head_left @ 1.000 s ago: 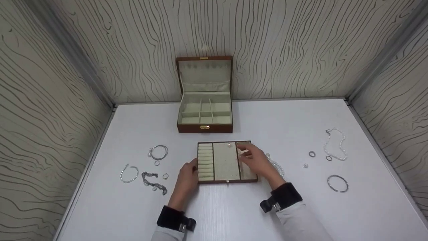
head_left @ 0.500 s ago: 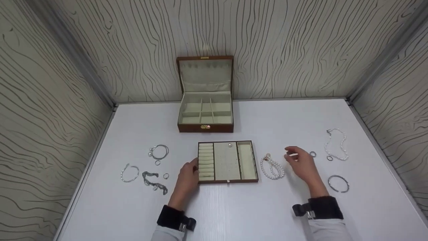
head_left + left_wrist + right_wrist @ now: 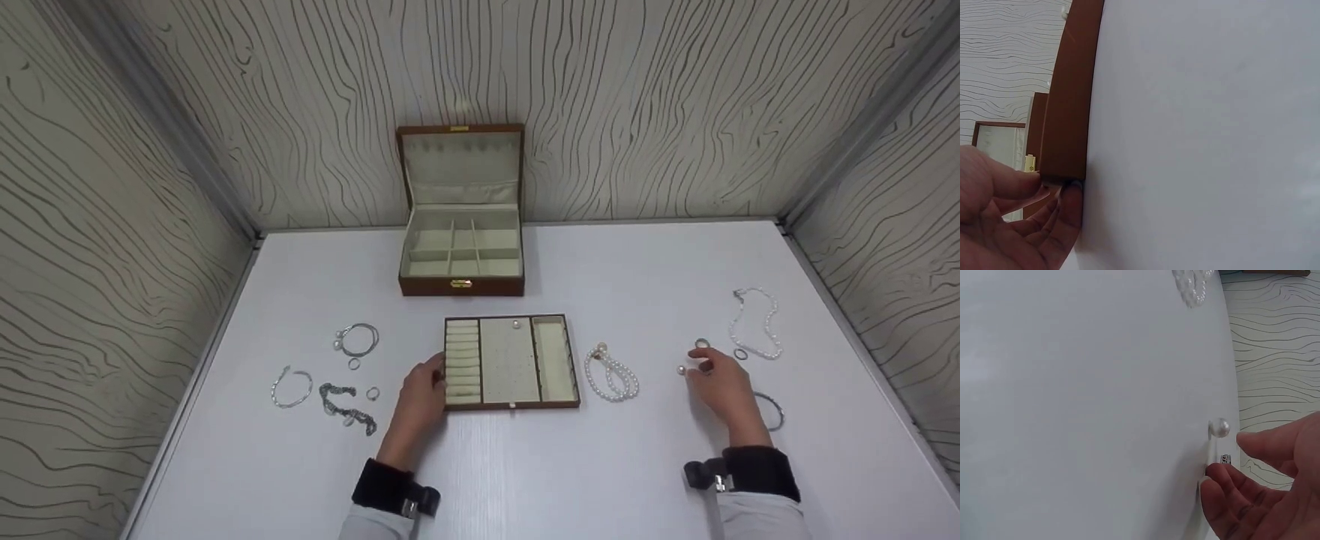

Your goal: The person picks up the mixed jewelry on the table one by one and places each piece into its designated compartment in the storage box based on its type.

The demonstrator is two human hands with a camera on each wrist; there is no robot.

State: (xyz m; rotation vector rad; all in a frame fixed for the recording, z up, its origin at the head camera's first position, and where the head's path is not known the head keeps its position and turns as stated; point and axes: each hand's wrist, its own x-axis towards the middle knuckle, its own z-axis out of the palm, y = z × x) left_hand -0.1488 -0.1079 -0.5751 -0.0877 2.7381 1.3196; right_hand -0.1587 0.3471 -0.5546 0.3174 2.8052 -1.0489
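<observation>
My left hand holds the left edge of a brown jewelry tray; in the left wrist view, thumb and fingers lie against its end. The tray has ring rolls at left, a flat panel with a pearl stud at its top, and a long compartment at right. My right hand is over the right side of the table, fingers bent and apart. A loose pearl earring lies just beyond its thumb, with a gap between them. A patterned ring shows behind the fingers.
Behind the tray stands an open brown jewelry box with divided compartments. A pearl strand lies right of the tray, a pearl necklace at far right. A bangle is partly behind my right wrist. Bracelets and rings lie left.
My right hand has left the tray's right compartment and moved right, past the pearl strand, to beside the loose pearl earring. The left hand has stayed at the tray's edge.
</observation>
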